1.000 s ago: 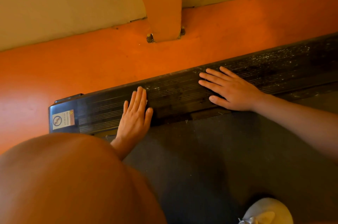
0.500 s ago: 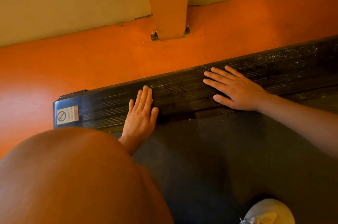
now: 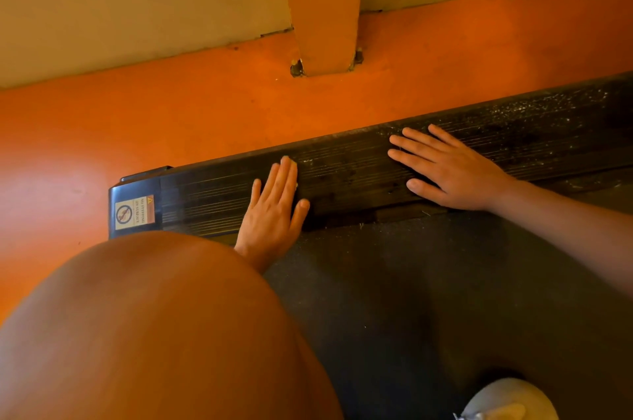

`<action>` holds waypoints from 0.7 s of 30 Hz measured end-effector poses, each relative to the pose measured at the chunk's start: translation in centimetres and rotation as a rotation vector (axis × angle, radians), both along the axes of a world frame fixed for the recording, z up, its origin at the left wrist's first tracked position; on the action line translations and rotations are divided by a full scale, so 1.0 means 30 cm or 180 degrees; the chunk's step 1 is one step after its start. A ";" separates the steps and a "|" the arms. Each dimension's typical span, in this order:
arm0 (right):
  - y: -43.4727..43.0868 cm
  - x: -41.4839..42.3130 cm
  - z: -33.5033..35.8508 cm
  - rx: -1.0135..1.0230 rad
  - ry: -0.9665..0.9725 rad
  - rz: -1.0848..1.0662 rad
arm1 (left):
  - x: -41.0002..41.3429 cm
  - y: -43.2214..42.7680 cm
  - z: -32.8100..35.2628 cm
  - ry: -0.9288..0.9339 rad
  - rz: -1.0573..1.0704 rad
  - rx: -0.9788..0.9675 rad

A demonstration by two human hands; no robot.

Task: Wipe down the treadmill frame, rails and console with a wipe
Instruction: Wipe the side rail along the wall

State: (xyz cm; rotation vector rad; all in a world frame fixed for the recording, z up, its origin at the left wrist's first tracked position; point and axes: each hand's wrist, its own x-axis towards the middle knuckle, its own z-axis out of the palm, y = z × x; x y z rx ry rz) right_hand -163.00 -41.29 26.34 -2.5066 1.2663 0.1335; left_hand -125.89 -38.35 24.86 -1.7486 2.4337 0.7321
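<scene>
The treadmill's black ribbed side rail runs from left to upper right, with dusty specks on its far right part. My left hand lies flat on the rail, fingers straight and together. A pale sliver, perhaps the wipe, peeks out beside its fingertips; the rest is hidden under the hand. My right hand rests flat on the rail further right, fingers spread and pointing left. The dark running belt lies below the rail.
A warning sticker marks the rail's left end cap. The orange floor lies beyond the rail, with an orange post bolted to it against a beige wall. My bent knee fills the lower left. A white shoe stands at the bottom right.
The view has drifted a little, so everything sits slightly further right in the picture. Both hands stay flat on the rail at nearly the same spots.
</scene>
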 end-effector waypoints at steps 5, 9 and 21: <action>0.001 0.003 0.002 0.0059 -0.0016 -0.0001 | -0.044 -0.061 0.005 0.0146 0.0141 0.0004; 0.002 -0.001 -0.001 0.0039 -0.0031 -0.0032 | -0.026 0.136 0.036 0.0218 0.0045 0.0220; 0.000 -0.001 0.006 0.0095 -0.0029 -0.0037 | -0.059 0.029 0.036 0.0255 0.0108 0.0174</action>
